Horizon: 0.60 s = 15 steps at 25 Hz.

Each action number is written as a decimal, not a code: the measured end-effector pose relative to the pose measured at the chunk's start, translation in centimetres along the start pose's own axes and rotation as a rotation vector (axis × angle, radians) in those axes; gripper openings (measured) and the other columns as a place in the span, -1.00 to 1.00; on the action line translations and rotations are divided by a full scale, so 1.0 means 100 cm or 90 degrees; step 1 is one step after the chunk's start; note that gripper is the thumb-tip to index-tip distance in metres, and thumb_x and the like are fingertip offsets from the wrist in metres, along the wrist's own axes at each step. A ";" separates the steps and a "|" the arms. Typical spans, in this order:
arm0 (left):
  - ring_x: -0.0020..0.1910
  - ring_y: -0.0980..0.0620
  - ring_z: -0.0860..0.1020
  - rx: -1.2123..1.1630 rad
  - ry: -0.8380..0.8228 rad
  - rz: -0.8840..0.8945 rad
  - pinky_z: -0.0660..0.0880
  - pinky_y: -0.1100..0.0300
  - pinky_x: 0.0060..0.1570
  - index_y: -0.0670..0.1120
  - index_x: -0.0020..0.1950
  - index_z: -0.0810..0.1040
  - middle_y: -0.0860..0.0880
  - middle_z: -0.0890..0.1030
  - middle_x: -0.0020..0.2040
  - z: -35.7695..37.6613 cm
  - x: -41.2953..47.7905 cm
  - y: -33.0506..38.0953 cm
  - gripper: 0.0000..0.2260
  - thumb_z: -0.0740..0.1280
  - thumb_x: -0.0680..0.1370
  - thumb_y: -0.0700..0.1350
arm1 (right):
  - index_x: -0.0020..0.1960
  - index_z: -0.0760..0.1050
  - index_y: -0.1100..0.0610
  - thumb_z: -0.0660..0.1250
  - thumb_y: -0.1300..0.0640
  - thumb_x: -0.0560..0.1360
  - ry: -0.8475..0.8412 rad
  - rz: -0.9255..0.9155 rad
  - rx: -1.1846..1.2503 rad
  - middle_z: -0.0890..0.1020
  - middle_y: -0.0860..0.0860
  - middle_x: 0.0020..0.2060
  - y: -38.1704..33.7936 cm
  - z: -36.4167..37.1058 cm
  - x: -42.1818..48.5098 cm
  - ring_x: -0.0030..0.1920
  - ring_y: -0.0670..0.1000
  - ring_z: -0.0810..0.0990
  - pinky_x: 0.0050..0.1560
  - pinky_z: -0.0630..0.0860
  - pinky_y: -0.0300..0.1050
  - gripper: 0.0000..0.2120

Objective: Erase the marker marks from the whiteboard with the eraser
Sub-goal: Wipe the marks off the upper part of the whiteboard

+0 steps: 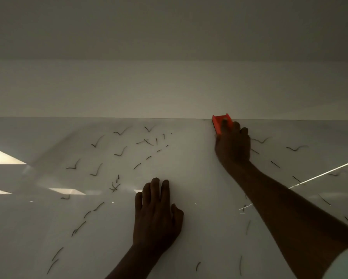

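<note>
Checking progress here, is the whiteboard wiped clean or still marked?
Still marked. Dark marker marks cover the whiteboard on both sides of the right hand, which holds the eraser at the top edge.

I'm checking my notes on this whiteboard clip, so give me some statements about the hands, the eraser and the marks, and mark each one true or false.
1. The right hand holds the red eraser at the far edge of the whiteboard. True.
2. The left hand grips a marker. False: it rests flat and open on the board, holding nothing.
3. The board is wiped clean. False: many dark marker marks remain on both sides of the hands.
4. The strip between the two hands looks mostly free of marks. True.
5. The eraser is blue. False: it is red-orange.
</note>
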<state>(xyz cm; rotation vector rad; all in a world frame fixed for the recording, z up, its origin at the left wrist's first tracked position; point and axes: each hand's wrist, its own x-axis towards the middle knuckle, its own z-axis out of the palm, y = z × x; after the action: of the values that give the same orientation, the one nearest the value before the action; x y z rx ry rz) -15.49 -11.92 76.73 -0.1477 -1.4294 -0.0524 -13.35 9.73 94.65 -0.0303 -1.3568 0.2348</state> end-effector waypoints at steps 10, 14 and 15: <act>0.31 -0.12 0.45 -0.033 0.003 0.109 0.47 -0.07 0.25 -0.13 0.40 0.52 -0.12 0.50 0.39 -0.006 -0.009 -0.051 -0.45 0.24 0.50 0.13 | 0.60 0.09 0.08 0.24 -0.05 0.58 -0.025 -0.177 0.001 0.37 0.25 0.34 -0.016 0.005 -0.020 0.06 0.26 0.47 -0.14 0.51 0.04 -0.34; 0.26 -0.10 0.47 -0.023 0.007 0.050 0.48 -0.01 0.22 -0.10 0.34 0.56 -0.11 0.54 0.33 -0.006 -0.008 -0.053 -0.48 0.21 0.51 0.17 | 0.57 0.18 0.10 0.22 -0.09 0.59 0.018 -0.223 0.116 0.40 0.28 0.33 -0.083 0.015 -0.069 0.08 0.20 0.51 -0.08 0.59 0.03 -0.39; 0.27 -0.10 0.49 -0.011 0.004 0.056 0.49 -0.02 0.22 -0.09 0.35 0.55 -0.11 0.55 0.33 -0.007 -0.009 -0.052 -0.48 0.20 0.51 0.17 | 0.57 0.20 0.08 0.16 -0.11 0.59 0.009 -0.381 0.146 0.42 0.25 0.34 -0.096 0.015 -0.084 0.07 0.18 0.52 -0.09 0.58 0.01 -0.40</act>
<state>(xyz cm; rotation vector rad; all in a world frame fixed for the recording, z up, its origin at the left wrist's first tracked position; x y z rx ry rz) -15.62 -17.22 76.08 -0.2241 -1.4152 0.0063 -14.99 -1.37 88.40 0.5573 -1.2588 -0.1162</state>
